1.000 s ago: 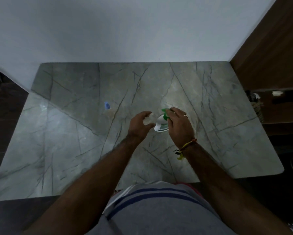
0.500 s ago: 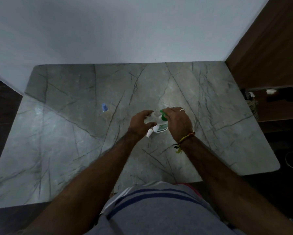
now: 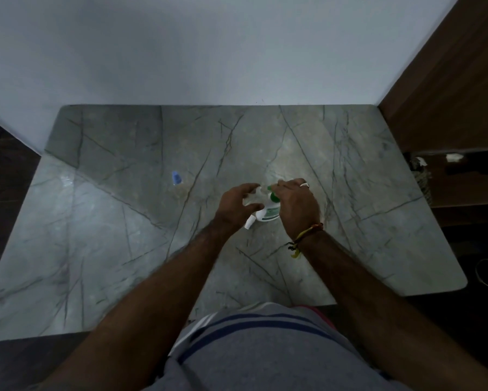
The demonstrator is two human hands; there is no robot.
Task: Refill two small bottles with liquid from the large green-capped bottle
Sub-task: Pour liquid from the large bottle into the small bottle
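From the head view, the large bottle [image 3: 268, 213], white plastic with a green cap, sits tilted between the two hands over the middle of the desk [image 3: 124, 249], its white neck pointing down toward the person. The right hand [image 3: 296, 207] curls round its body and grips it. The left hand [image 3: 237, 206] is half curled round a small clear bottle [image 3: 254, 194], just beside the green cap. A small blue cap [image 3: 176, 177] lies well apart to the left on the glossy, dark-veined marble

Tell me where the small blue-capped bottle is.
In the head view, the small blue-capped bottle stands alone on the marble table, left of the left hand.
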